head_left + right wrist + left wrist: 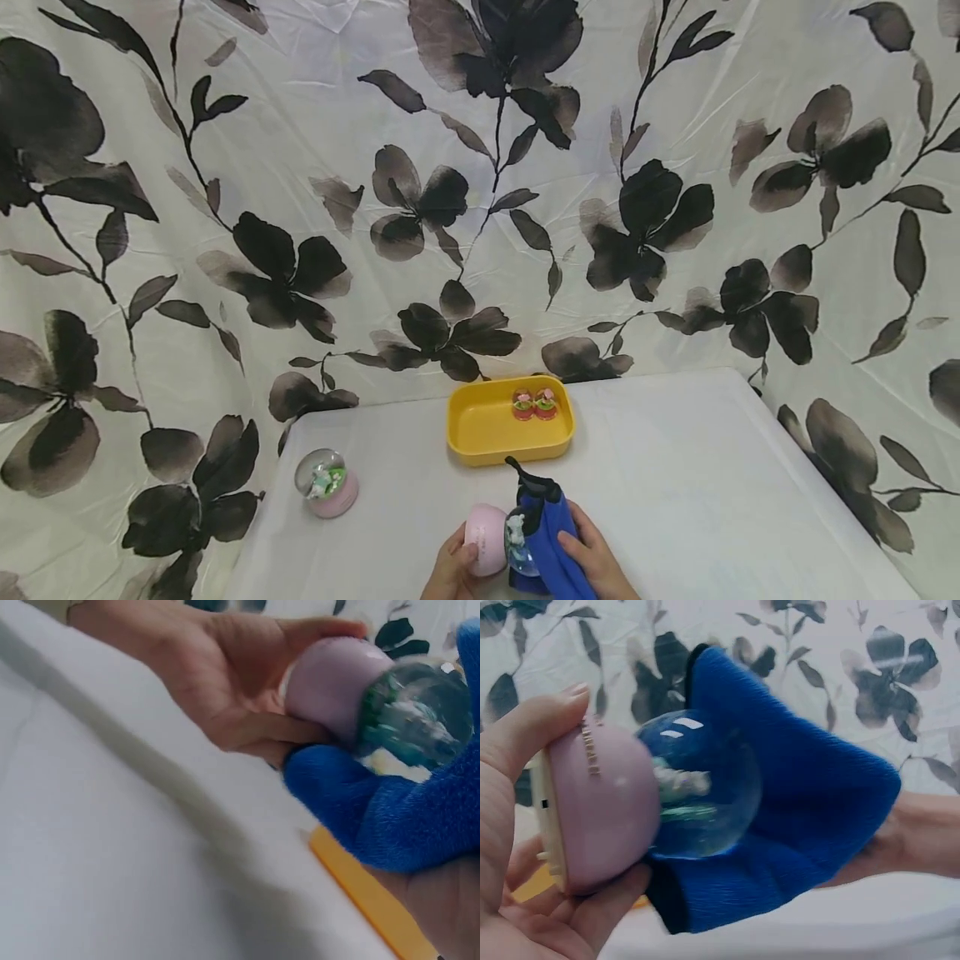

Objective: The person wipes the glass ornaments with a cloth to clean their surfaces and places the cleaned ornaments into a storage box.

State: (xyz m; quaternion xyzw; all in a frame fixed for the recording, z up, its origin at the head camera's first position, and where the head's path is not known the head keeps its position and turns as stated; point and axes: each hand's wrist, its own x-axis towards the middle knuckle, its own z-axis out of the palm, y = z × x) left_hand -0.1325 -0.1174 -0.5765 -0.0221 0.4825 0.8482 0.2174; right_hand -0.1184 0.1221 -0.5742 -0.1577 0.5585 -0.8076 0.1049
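Both hands are working low over the white table (675, 467), just in front of the yellow tray (480, 429): the right hand (592, 558) is pressing a blue cloth (551, 533) around the snow globe (498, 540), seemingly wiping its glass, while the left hand (450, 571) is gripping its pink base to steady it. Left of the tray, a second globe (326, 483) is standing apart; two small figurines (534, 404) are sitting inside the tray.

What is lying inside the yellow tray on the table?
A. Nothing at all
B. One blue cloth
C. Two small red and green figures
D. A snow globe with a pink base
C: in the head view the yellow tray holds two small red and green figures near its back right corner, while the blue cloth is in the hands in front of it.
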